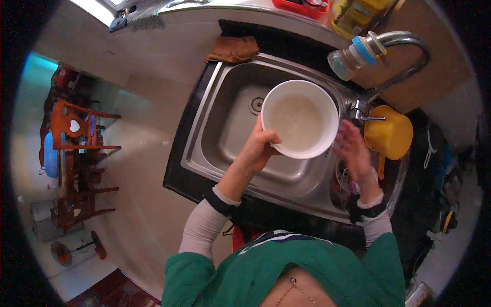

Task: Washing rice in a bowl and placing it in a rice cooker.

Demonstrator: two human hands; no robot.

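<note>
My left hand [262, 144] grips the near left rim of a white bowl [268, 101], its thumb over the edge. Cloudy, whitish liquid lies in the bowl, and whether anything is beneath it I cannot tell. The bowl is held above a stainless steel sink basin [226, 130], with the drain [256, 104] showing at its left. My right hand [353, 153] is beside the bowl's right side, blurred, fingers apart, holding nothing; whether a fingertip touches the bowl is unclear.
A curved faucet [416, 42] with a clear filter head [343, 63] rises at the back right. A yellow plastic container [389, 132] stands right of my right hand. On the back left sink corner lies a brown cloth [234, 49]. A red tray [299, 8] and yellow bottle [358, 17] stand behind.
</note>
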